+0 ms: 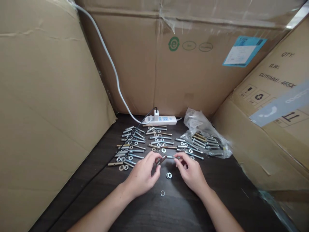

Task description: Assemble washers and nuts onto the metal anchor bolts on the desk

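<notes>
While the left hand (144,170) has its grip closed on a metal sleeve (161,160), the right hand (191,171) pinches a slim bolt (170,157) whose free end points at it; whether they touch, I cannot tell. Nearer than both grips, on the surface (183,209), lie stacked washers (169,175) and a single ring (162,193); sorted bolts and sleeves (161,142) lie beyond.
</notes>
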`<state>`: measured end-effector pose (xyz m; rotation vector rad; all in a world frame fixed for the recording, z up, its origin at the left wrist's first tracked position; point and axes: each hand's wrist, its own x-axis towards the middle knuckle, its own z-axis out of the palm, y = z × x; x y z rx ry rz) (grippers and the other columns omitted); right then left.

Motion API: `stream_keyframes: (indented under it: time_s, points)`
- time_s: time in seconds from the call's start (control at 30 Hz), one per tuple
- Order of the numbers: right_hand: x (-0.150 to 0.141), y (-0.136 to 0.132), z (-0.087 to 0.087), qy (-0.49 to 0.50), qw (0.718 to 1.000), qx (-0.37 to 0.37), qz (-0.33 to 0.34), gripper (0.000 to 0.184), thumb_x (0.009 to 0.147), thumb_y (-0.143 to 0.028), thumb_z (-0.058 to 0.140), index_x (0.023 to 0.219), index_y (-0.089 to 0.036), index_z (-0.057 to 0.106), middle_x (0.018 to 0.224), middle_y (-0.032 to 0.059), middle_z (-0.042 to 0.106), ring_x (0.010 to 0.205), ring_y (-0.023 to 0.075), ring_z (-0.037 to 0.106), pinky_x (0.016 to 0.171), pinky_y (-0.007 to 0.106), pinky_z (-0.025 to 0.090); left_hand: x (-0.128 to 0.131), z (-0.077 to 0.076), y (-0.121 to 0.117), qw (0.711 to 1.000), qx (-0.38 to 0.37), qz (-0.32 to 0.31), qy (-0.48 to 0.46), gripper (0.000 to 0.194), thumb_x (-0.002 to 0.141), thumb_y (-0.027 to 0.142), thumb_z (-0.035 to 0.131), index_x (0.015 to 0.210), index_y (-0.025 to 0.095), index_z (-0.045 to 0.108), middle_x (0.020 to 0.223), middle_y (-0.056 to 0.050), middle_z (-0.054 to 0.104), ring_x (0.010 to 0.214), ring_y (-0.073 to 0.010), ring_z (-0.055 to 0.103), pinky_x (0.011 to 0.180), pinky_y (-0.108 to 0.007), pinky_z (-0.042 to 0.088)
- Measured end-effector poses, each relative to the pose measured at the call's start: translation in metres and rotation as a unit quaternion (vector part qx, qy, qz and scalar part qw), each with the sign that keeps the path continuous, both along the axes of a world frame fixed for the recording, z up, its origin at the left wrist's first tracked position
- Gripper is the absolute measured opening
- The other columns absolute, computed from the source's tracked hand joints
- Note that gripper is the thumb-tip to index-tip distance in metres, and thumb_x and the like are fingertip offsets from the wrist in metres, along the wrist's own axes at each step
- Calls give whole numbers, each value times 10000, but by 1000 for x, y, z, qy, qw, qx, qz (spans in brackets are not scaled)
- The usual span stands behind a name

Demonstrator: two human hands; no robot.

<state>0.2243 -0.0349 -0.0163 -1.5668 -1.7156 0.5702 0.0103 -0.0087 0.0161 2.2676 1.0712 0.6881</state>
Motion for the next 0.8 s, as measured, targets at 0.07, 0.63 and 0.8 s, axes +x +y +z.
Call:
stream_keyframes:
  time_s: [0.07,0.63,0.8]
  points:
    - [0,0,-1,-3,1000,0,-4,174,900,-334,485,977,-218,588,688,-9,608,572,130,553,556,224,398,0,0,-1,1000,5,4,-3,199,863,155,443,1048,217,480,893,-12,526,721,-134,532,640,-259,419]
    - [-6,-3,1,-4,1000,6,26,190,903,-348,466,970,-207,575,664,-4,602,580,142,574,566,235,409,-1,-1,-4,990,73,31,-115,137,884,150,441,999,193,503,927,-29,507,670,-107,504,665,-256,438]
    - [-10,-5,1,-3,999,10,38,191,905,-344,456,976,-206,568,642,-7,610,558,142,577,549,236,410,0,0,-6,983,100,41,-147,150,906,167,431,1033,190,507,934,-30,524,705,-114,521,710,-259,446]
